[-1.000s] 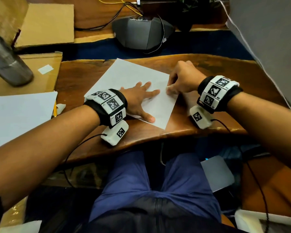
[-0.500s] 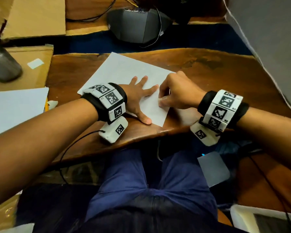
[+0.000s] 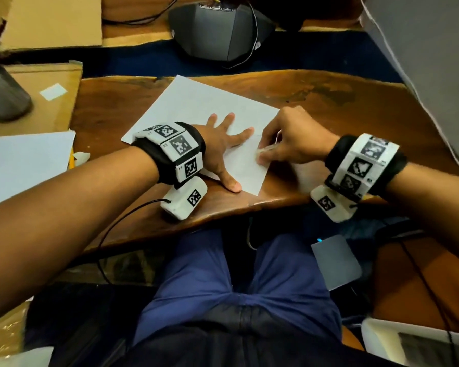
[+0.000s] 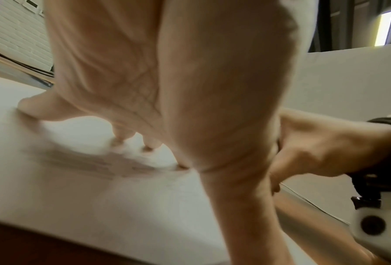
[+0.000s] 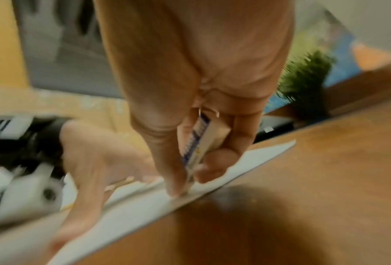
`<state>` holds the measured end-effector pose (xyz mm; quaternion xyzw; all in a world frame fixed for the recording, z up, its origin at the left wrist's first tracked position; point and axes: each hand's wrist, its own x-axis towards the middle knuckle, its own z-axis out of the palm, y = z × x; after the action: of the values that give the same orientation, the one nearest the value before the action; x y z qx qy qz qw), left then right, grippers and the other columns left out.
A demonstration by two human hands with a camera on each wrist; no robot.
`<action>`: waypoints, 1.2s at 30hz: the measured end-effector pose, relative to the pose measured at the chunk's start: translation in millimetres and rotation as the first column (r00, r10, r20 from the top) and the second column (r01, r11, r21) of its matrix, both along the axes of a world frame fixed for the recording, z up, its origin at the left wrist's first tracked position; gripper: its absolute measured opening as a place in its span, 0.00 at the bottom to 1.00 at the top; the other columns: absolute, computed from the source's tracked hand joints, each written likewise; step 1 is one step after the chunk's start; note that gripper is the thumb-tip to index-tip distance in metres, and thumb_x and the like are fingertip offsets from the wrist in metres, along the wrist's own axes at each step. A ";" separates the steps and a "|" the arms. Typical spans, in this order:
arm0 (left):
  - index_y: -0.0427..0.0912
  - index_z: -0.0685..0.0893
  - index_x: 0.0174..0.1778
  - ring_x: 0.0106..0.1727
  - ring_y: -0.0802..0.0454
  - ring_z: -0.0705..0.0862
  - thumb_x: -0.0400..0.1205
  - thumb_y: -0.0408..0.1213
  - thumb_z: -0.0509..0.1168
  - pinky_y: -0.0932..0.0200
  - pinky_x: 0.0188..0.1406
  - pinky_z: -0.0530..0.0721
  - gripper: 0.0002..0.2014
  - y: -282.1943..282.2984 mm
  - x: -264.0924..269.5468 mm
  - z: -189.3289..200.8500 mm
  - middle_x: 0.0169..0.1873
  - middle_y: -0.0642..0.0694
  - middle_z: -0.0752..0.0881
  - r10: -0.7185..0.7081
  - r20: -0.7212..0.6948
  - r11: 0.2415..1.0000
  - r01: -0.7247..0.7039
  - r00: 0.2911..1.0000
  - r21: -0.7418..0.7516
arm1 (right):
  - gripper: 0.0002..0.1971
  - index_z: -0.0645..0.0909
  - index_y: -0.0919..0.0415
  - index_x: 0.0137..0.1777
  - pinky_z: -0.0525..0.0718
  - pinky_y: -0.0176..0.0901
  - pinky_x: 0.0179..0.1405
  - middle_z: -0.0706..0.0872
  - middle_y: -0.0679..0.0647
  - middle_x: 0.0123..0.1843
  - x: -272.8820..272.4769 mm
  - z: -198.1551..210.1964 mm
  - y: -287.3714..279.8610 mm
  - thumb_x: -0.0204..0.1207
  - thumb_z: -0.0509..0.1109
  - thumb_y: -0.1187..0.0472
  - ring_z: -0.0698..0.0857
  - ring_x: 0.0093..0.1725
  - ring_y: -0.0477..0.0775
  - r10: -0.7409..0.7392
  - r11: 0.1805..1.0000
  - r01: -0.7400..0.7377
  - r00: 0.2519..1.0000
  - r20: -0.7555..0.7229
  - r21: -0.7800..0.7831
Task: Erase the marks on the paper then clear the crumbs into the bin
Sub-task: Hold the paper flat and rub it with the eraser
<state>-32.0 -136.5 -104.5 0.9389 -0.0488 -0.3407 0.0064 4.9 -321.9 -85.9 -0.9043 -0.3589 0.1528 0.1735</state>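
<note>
wristband tags [image 3: 180, 147]: showing black-and-white square codes, tiny letters too small to read
eraser [image 5: 200, 143]: showing blurry blue print, unreadable

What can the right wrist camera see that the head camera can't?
Only the right wrist view shows the eraser plainly, a white block in a blue-printed sleeve, pinched by the right hand with its tip on the paper. Only the head view shows the whole sheet on the wooden desk, the grey speakerphone and the person's lap. Both show the left hand spread flat on the paper.
</note>
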 end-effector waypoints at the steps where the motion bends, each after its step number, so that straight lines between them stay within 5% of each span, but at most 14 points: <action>1: 0.71 0.27 0.79 0.83 0.36 0.28 0.55 0.74 0.74 0.21 0.78 0.49 0.70 1.2 0.4 0.0 0.82 0.49 0.24 0.002 0.002 1.000 -0.002 1.000 0.003 | 0.04 0.92 0.56 0.39 0.81 0.37 0.37 0.91 0.48 0.37 -5.0 -2.0 1.8 0.69 0.82 0.56 0.85 0.39 0.45 0.026 1.000 -0.026 1.000 0.003 -0.004; 4: 0.70 0.26 0.78 0.83 0.35 0.28 0.52 0.76 0.73 0.21 0.78 0.50 0.71 0.4 0.6 -0.1 0.82 0.49 0.23 -0.009 0.001 1.000 0.009 1.000 0.017 | 0.05 0.92 0.55 0.38 0.79 0.37 0.38 0.90 0.45 0.35 -20.9 -4.0 4.7 0.69 0.82 0.56 0.80 0.39 0.39 0.133 0.990 -0.135 0.990 -0.034 -0.049; 7: 0.70 0.27 0.79 0.83 0.35 0.29 0.54 0.76 0.73 0.21 0.78 0.50 0.70 -1.4 0.9 -0.8 0.82 0.48 0.24 -0.014 0.010 1.000 0.014 1.000 0.023 | 0.05 0.93 0.56 0.40 0.82 0.39 0.43 0.91 0.47 0.37 -3.1 0.8 0.3 0.69 0.82 0.55 0.84 0.39 0.44 0.007 1.000 -0.007 1.000 0.008 -0.007; 11: 0.69 0.27 0.79 0.83 0.34 0.28 0.53 0.76 0.73 0.22 0.78 0.50 0.71 1.5 0.9 -0.6 0.82 0.48 0.23 -0.007 0.006 1.000 0.007 1.000 0.021 | 0.05 0.91 0.57 0.37 0.68 0.23 0.36 0.90 0.46 0.34 -19.3 -4.5 7.3 0.68 0.82 0.56 0.82 0.36 0.38 0.158 0.986 -0.158 0.987 -0.014 -0.049; 15: 0.71 0.27 0.78 0.83 0.35 0.29 0.52 0.77 0.73 0.22 0.78 0.50 0.71 -0.7 1.4 -3.2 0.82 0.49 0.24 -0.010 0.027 1.000 0.009 1.000 0.025 | 0.06 0.93 0.57 0.40 0.79 0.31 0.37 0.92 0.48 0.38 -1.6 1.1 0.5 0.68 0.84 0.56 0.85 0.37 0.42 0.021 1.000 -0.021 0.999 -0.025 0.008; 19: 0.70 0.26 0.78 0.83 0.34 0.29 0.52 0.77 0.73 0.22 0.78 0.51 0.71 0.4 0.4 -0.6 0.82 0.48 0.24 -0.011 0.013 0.999 0.011 1.000 0.036 | 0.05 0.92 0.56 0.37 0.69 0.24 0.34 0.90 0.46 0.34 -14.6 -2.5 5.9 0.67 0.83 0.56 0.82 0.35 0.41 0.163 0.985 -0.164 0.986 -0.014 -0.051; 22: 0.71 0.27 0.79 0.84 0.35 0.30 0.52 0.77 0.72 0.21 0.78 0.51 0.71 -1.2 1.1 -1.1 0.82 0.49 0.25 -0.018 0.026 0.999 0.018 0.999 0.034 | 0.06 0.93 0.55 0.40 0.73 0.28 0.36 0.92 0.47 0.38 -1.0 0.6 0.2 0.67 0.84 0.55 0.83 0.38 0.43 0.035 0.999 -0.035 0.999 -0.016 -0.010; 26: 0.68 0.27 0.79 0.83 0.34 0.29 0.52 0.76 0.73 0.22 0.78 0.51 0.71 -0.1 -0.4 1.6 0.82 0.48 0.24 -0.013 0.009 0.999 0.013 1.000 0.033 | 0.05 0.92 0.56 0.37 0.70 0.28 0.38 0.90 0.44 0.34 -16.7 -3.7 9.1 0.67 0.82 0.56 0.82 0.36 0.42 0.174 0.983 -0.175 0.985 -0.020 -0.048; 29: 0.69 0.27 0.79 0.83 0.34 0.30 0.53 0.76 0.73 0.22 0.78 0.51 0.71 -2.8 -0.3 0.6 0.82 0.48 0.24 -0.019 0.020 0.999 0.018 1.000 0.043 | 0.06 0.93 0.55 0.40 0.74 0.29 0.33 0.92 0.48 0.37 -0.9 0.3 4.9 0.67 0.84 0.54 0.84 0.35 0.43 0.050 0.999 -0.050 0.999 -0.004 -0.006; 33: 0.68 0.28 0.80 0.83 0.33 0.30 0.55 0.76 0.73 0.22 0.78 0.52 0.70 -1.0 -1.0 0.6 0.82 0.47 0.24 -0.022 0.024 0.999 0.021 0.999 0.037 | 0.05 0.92 0.56 0.38 0.74 0.23 0.32 0.91 0.46 0.35 -14.3 -4.4 13.2 0.67 0.83 0.56 0.85 0.35 0.43 0.176 0.984 -0.177 0.984 -0.026 -0.033; 36: 0.69 0.28 0.80 0.83 0.34 0.30 0.52 0.77 0.73 0.22 0.78 0.51 0.71 -2.1 0.9 -1.2 0.82 0.48 0.24 -0.022 0.025 0.999 0.021 0.999 0.046 | 0.06 0.93 0.54 0.41 0.76 0.27 0.33 0.91 0.45 0.37 -4.8 -2.0 10.6 0.67 0.84 0.54 0.83 0.35 0.39 0.075 0.997 -0.074 0.996 -0.042 0.016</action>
<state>-31.1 -138.6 -105.7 0.9425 -0.0511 -0.3296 -0.0191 0.1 -311.3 -87.9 -0.8855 -0.3898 0.1758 0.1819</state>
